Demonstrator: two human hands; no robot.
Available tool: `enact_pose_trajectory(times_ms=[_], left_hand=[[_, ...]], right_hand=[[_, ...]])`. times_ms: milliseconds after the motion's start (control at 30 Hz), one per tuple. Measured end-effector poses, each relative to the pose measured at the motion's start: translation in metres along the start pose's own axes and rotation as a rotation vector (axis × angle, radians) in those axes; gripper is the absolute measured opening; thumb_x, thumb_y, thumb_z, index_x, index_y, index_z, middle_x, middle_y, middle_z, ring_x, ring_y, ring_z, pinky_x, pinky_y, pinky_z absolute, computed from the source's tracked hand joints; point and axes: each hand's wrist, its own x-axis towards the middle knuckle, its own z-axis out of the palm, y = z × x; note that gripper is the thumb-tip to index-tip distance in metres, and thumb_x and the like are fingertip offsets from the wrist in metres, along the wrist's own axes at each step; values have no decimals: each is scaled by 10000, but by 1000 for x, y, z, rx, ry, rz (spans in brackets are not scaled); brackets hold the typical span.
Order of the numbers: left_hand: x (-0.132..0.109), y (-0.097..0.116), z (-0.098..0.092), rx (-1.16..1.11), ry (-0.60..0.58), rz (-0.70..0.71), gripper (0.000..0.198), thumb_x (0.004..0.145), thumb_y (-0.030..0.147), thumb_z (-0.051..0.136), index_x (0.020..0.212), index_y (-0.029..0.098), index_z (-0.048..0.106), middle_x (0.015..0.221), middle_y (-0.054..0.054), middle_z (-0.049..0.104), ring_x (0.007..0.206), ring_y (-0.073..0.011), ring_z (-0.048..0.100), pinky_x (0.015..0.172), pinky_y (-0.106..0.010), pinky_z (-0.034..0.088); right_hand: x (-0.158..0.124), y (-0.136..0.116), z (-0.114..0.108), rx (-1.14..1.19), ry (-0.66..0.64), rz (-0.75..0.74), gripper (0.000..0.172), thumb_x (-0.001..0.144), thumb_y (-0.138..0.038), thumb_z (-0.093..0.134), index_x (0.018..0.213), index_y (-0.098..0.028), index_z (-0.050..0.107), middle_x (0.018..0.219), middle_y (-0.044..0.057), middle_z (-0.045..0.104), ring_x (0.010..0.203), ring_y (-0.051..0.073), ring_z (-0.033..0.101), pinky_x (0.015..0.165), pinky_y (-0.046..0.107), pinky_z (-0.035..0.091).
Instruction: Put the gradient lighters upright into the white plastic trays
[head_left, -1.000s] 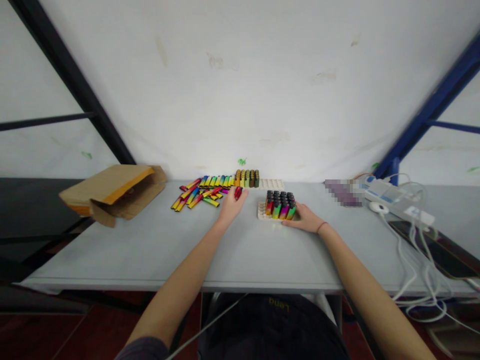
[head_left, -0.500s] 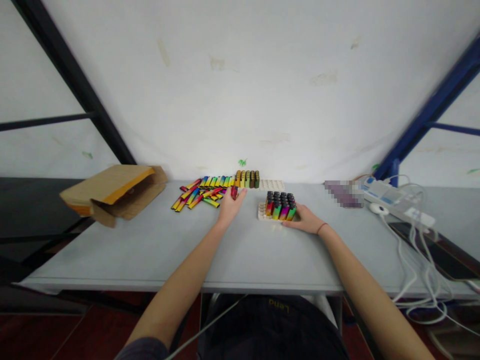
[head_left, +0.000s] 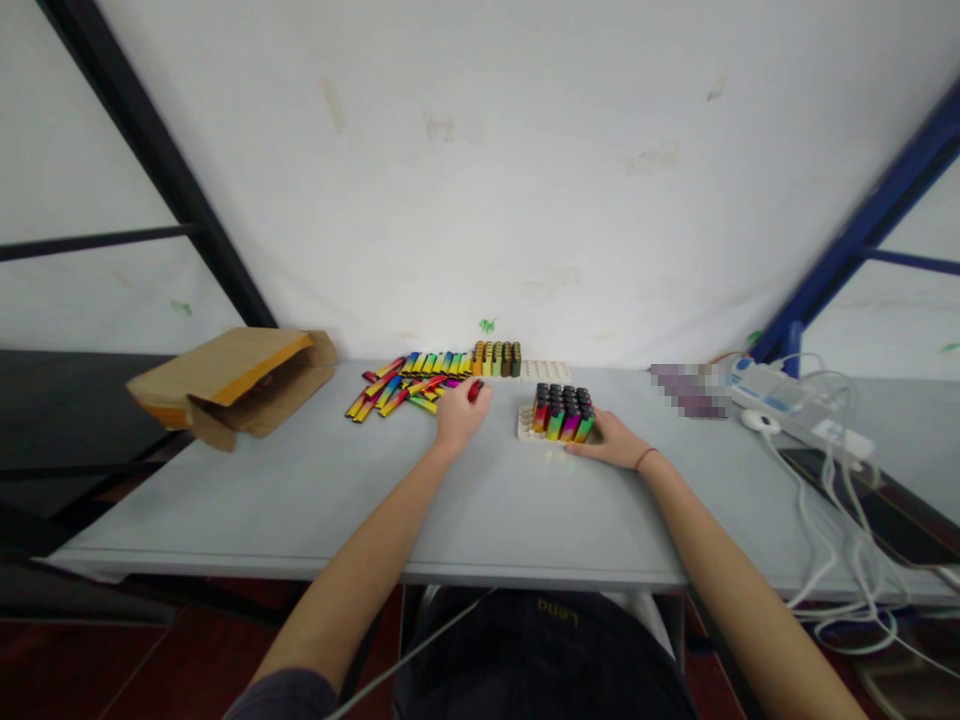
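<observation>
Left hand [head_left: 461, 415], centre of the frame: closed around a red lighter [head_left: 475, 390], of which only a short end shows between thumb and fingers; the piece appears tilted, though its full axis is hidden by the grip. From it, the white tray [head_left: 524, 425] lies to the right and slightly lower in the frame, on the bench [head_left: 480, 520]. The tray's bare sockets form its left end, facing the left hand, which is the nearer of the two; the upright lighters [head_left: 564, 415], long axes roughly vertical and black tops uppermost, occupy the rest. Right hand [head_left: 615, 438]: set against the right side of this block, thumb at the front edge, fingers partly hidden; whether it grips or merely rests there cannot be told. Loose lighters [head_left: 375, 392] lie flat left of the left hand.
</observation>
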Motion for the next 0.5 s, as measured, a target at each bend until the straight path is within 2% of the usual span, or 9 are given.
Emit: enact_pose_trajectory(times_ms=[100, 333, 500], left_hand=[[-2, -1, 3, 28, 0, 16, 271, 861, 366, 532, 891, 175, 722, 689, -64, 665, 706, -220, 600, 668, -273, 372], [-5, 2, 3, 25, -7, 49, 331, 895, 430, 507, 725, 185, 650, 591, -17, 554, 591, -168, 496, 603, -257, 288], [-5, 5, 2, 43, -16, 32, 287, 890, 389, 515, 730, 189, 643, 596, -17, 555, 593, -169, 496, 601, -259, 278]], right_hand=[[0, 2, 1, 1, 0, -1, 601, 735, -586, 740, 1198, -222, 621, 1242, 105, 679, 1129, 335, 624, 1007, 496, 488], [0, 3, 2, -2, -5, -7, 599, 748, -585, 726, 1191, -197, 620, 1229, 120, 676, 1124, 333, 622, 1011, 514, 481], [0, 1, 1, -2, -1, -6, 582, 747, -581, 730, 1181, -209, 622, 1222, 113, 682, 1098, 329, 633, 982, 495, 499]])
